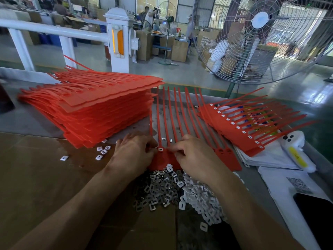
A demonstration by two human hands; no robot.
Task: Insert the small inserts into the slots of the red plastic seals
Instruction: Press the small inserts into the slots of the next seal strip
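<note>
Hundreds of small inserts [167,188] are heaped nearest the body on the cardboard [45,177], metal ones to the left and white ones to the right, apparently kept there so that each can be picked up with little reach. Just beyond the heap, a strip of red seals [225,156] is laid flat on the table [36,123], its flat tag ends toward the person and its long tails running away toward the far edge, so the slots are presented directly under the fingers. The left hand [134,152] is curled against the strip's left end, seemingly to steady it, though it cannot be told whether anything is pinched. The right hand [194,156] is held with fingers bent, the fingertips [173,147] pressed at a slot beside one already filled with a white insert [160,149]; whether an insert is gripped there is hidden. Farther left, a tall stack of unfilled seals [100,109] is kept. Farther right, filled strips [237,130] are fanned out, tails pointing away and rightward.
</note>
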